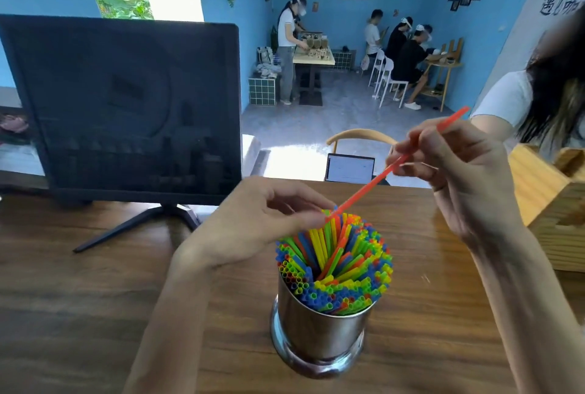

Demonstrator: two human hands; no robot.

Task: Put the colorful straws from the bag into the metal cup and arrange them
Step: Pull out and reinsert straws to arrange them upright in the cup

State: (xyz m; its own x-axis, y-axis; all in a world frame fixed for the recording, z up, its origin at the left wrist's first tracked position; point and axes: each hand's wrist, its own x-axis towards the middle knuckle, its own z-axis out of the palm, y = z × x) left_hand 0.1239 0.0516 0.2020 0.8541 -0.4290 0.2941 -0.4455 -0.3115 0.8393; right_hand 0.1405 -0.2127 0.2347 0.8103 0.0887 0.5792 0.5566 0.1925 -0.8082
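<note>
Orange plastic runs slantwise between your two hands: a single orange straw (373, 183), tilted, its upper end sticking out past your right hand (462, 166) and its lower end down at the top of the bundle. Your right hand pinches it between thumb and fingertips, the other fingers loosely curled. Your left hand (262, 219) reaches in from the left, fingers curled, their tips at the straw's lower end just above the bundle; whether they actually grip it, you cannot tell from this view.

Below them the metal cup (319, 333) stands upright on the wooden table (95, 283), packed with colourful straws (335, 264) that fan outward over its rim. A dark monitor (126, 109) stands at the table's far left, and a wooden box (550, 203) sits at the right edge.
</note>
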